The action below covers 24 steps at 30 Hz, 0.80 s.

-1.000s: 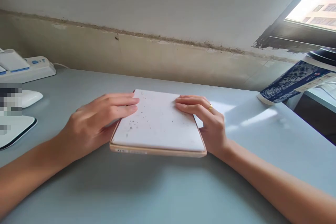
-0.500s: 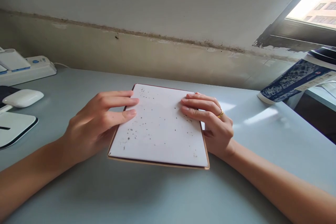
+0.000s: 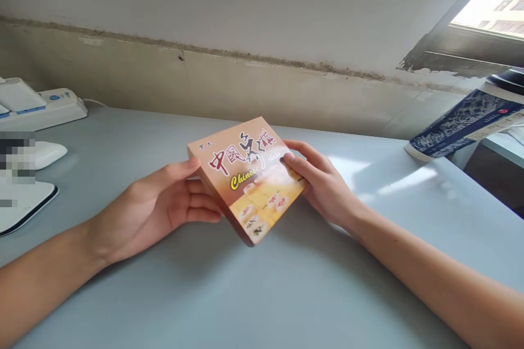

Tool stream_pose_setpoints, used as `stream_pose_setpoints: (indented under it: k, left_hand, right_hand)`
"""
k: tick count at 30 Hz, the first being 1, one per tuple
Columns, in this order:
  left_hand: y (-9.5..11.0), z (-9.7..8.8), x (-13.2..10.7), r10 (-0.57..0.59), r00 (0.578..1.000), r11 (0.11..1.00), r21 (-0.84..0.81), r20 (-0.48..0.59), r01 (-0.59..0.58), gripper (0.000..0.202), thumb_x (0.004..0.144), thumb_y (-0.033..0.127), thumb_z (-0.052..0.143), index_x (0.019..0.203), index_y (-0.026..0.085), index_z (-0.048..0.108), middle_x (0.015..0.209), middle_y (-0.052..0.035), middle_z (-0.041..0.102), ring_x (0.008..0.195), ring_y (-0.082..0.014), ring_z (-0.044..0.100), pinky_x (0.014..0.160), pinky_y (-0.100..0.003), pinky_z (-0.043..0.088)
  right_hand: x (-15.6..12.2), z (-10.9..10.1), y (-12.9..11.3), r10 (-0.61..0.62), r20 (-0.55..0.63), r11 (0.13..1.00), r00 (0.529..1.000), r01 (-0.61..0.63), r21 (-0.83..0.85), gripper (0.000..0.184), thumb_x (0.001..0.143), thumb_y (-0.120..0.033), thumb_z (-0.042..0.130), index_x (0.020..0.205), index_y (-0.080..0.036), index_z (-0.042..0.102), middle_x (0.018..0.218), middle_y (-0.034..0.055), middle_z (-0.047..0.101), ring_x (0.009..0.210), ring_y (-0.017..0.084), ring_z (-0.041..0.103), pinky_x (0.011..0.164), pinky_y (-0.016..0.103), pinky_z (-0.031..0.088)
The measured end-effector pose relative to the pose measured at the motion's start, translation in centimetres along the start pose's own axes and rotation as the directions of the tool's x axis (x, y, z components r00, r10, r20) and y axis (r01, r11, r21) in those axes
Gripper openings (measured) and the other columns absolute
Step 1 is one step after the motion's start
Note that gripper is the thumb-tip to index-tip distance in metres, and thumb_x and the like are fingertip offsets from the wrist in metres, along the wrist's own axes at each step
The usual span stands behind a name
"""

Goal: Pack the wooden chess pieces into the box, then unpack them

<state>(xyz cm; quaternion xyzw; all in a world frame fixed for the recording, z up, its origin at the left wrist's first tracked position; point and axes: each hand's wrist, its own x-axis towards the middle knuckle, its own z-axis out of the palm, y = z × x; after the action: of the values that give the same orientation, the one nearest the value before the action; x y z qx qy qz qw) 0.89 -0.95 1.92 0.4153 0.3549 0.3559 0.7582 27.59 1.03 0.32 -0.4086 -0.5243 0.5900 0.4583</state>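
Right now a flat, squarish box is held up between the person's 2 hands, above the desk, with 1 corner tipped down towards the person. Its printed face is uppermost, tan and golden, with large red and black characters, the yellow word "Chinese" and pictures of round game pieces; a dark brown side shows along the lower left. From where I stand, the left hand has its thumb on the box's left corner and its other fingers reaching underneath, slightly apart, so the box is pinched between them. The right hand grips the opposite side, thumb pressed on the printed face; I can't tell how its fingers lie below. A soft shadow falls on the desk under the box. Over to the left sit a white pad with a dark edge, a white rounded object partly blurred out, and, farther back, a white power strip with plugs in it. Over to the right, a blue and white cup stands near the desk's edge, close to bright streaks of light, below the window. Behind everything runs a wall, pale above and stained along a rough seam.
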Motion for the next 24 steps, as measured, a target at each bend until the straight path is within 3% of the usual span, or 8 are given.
stream_pose_setpoints:
  k: [3, 6, 9, 13, 17, 20, 24]
  left_hand:
    - [0.5, -0.2, -0.5, -0.062, 0.993, 0.997, -0.037, 0.098, 0.066, 0.046, 0.090, 0.057, 0.067, 0.120, 0.023, 0.074, 0.109, -0.0104, 0.079, 0.089, -0.0281, 0.076, 0.074, -0.035, 0.065]
    - [0.6, -0.4, -0.8, -0.141, 0.973, 0.990, 0.011, 0.182, 0.142, 0.049, 0.088, 0.064, 0.065, 0.107, 0.021, 0.079, 0.098, -0.0082, 0.080, 0.082, -0.0237, 0.075, 0.067, -0.028, 0.063]
    - [0.0, 0.1, -0.9, -0.203, 0.960, 0.974, 0.139, 0.191, 0.178, 0.033, 0.088, 0.053, 0.072, 0.097, 0.022, 0.081, 0.086, -0.0052, 0.080, 0.072, -0.0180, 0.072, 0.061, -0.021, 0.059]
    - [-0.8, 1.1, -0.8, -0.167, 0.979, 0.969, 0.201, 0.118, 0.142, 0.028, 0.084, 0.047, 0.077, 0.102, 0.026, 0.080, 0.092, -0.0040, 0.080, 0.078, -0.0183, 0.073, 0.063, -0.018, 0.059]
    - [-1.0, 1.1, -0.6, -0.030, 0.998, 0.991, 0.132, -0.048, 0.036, 0.028, 0.085, 0.048, 0.077, 0.101, 0.025, 0.081, 0.098, -0.0027, 0.079, 0.087, -0.0186, 0.074, 0.065, -0.015, 0.060]
    - [-1.1, 0.6, -0.5, -0.010, 0.991, 0.994, 0.108, -0.130, 0.024, 0.024, 0.086, 0.044, 0.077, 0.102, 0.026, 0.080, 0.102, -0.0019, 0.079, 0.096, -0.0203, 0.073, 0.070, -0.016, 0.062]
    - [-1.1, 0.4, -0.5, -0.059, 0.997, 0.986, 0.156, -0.056, 0.067, 0.032, 0.088, 0.045, 0.075, 0.117, 0.031, 0.075, 0.113, -0.0020, 0.077, 0.107, -0.0227, 0.071, 0.078, -0.019, 0.063]
  right_hand:
    - [0.0, 0.1, -0.2, 0.073, 0.001, 0.994, 0.997, -0.073, 0.076, 0.027, 0.089, -0.041, 0.077, 0.111, -0.027, 0.071, 0.103, 0.0014, 0.078, 0.084, 0.017, 0.073, 0.070, 0.026, 0.058]
    - [0.0, 0.2, -0.3, 0.110, 0.081, 0.982, 0.991, -0.121, 0.142, 0.019, 0.086, -0.039, 0.080, 0.096, -0.023, 0.075, 0.092, 0.0018, 0.077, 0.075, 0.016, 0.072, 0.067, 0.024, 0.057]
    - [-0.1, 0.3, -0.4, 0.152, 0.129, 0.969, 0.980, -0.173, 0.174, 0.021, 0.084, -0.040, 0.082, 0.092, -0.021, 0.076, 0.088, 0.0029, 0.077, 0.072, 0.017, 0.072, 0.064, 0.025, 0.058]
    - [-0.1, 0.3, -0.6, 0.145, 0.081, 0.966, 0.986, -0.159, 0.204, 0.033, 0.084, -0.053, 0.078, 0.089, -0.021, 0.073, 0.087, 0.0046, 0.076, 0.072, 0.018, 0.071, 0.065, 0.028, 0.059]
    - [0.0, 0.4, -0.6, 0.104, 0.099, 0.959, 0.990, -0.126, 0.255, 0.044, 0.088, -0.063, 0.069, 0.108, -0.023, 0.070, 0.110, 0.0067, 0.075, 0.096, 0.023, 0.073, 0.078, 0.032, 0.061]
    - [-0.3, 0.7, -0.3, 0.102, 0.176, 0.969, 0.979, -0.138, 0.204, 0.048, 0.090, -0.057, 0.070, 0.125, -0.025, 0.064, 0.115, 0.0056, 0.074, 0.090, 0.020, 0.072, 0.071, 0.028, 0.061]
    - [-0.8, 0.8, 0.0, 0.103, 0.153, 0.990, 0.983, -0.117, 0.083, 0.043, 0.092, -0.042, 0.073, 0.130, -0.027, 0.062, 0.123, 0.0036, 0.073, 0.094, 0.020, 0.072, 0.071, 0.027, 0.060]
